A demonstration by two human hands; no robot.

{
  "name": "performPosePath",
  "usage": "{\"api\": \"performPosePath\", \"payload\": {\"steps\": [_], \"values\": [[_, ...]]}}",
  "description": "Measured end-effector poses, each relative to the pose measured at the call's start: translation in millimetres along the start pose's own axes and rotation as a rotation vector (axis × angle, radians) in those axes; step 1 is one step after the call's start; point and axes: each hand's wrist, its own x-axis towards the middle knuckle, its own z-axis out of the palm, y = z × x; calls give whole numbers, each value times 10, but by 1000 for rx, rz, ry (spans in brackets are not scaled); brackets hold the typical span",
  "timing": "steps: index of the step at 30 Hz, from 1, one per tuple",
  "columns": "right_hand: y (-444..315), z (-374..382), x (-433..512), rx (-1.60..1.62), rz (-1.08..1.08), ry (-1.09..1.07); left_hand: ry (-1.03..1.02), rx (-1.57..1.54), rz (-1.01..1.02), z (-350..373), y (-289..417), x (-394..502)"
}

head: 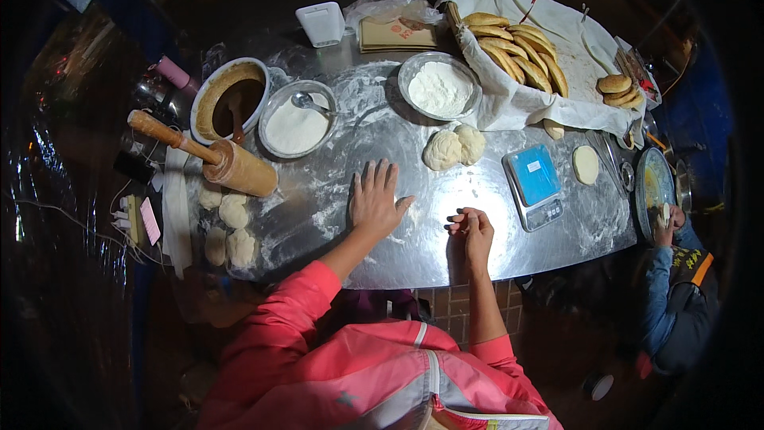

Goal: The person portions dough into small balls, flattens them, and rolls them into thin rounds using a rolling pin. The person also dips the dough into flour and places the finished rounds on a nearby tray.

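Note:
My left hand (375, 200) is palm down on the floured metal worktop (352, 263), fingers extended and thumb spread; whatever its palm covers is hidden. To its right, my right hand (475, 232) is held over the bright part of the worktop. Its fingers are loosely curled, and nothing shows in them. Beyond both hands sit two joined lumps of dough (452, 148). A digital kitchen scale (531, 182) with a blue top stands right of my right hand. Past it lies a flat dough round (585, 165).
At left are a wooden rolling pin (242, 170), dough pieces (234, 212), a bowl of brown paste (209, 125) and a bowl of white granules with a spoon (292, 131). Behind stand a flour bowl (441, 89) and a cloth-lined basket (585, 54) of flatbreads. A co-worker's hands (668, 224) are at far right.

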Motion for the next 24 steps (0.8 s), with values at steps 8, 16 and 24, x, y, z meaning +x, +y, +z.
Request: {"api": "performPosePath", "payload": {"steps": [8, 16, 24], "values": [[-38, 345, -62, -101, -31, -82, -50, -68, 8, 46, -34, 49], [-437, 1630, -179, -539, -237, -298, 253, -1553, -659, -98, -826, -336], [-1052, 4173, -617, -489, -1044, -618, 80, -2878, -566, -862, -1832, -764]]}}
